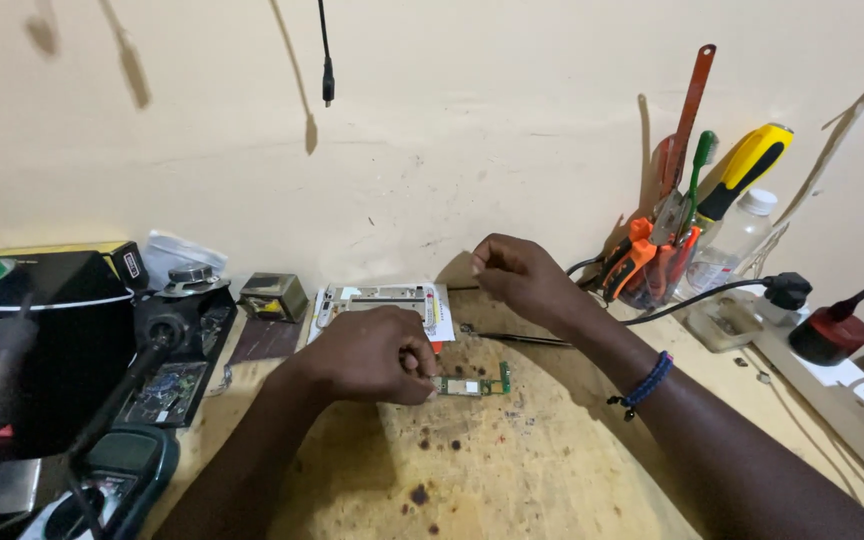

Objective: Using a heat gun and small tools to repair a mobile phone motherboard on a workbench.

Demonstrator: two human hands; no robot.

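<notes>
While my left hand (377, 355) curls down onto the scarred wooden worktop (512, 470), its fingertips pinch the end of the small green circuit board (474, 384) so it lies flat and cannot slide. My right hand (514, 272) hovers just beyond, fingers closed as if on something too fine to make out. Thin black tweezers (522, 340) lie within reach behind the board; farther back a white phone frame (382, 303) leans near the wall, tools standing in a clear holder (667, 262).

Small green circuit board (472, 384) lying flat on workbench.
</notes>
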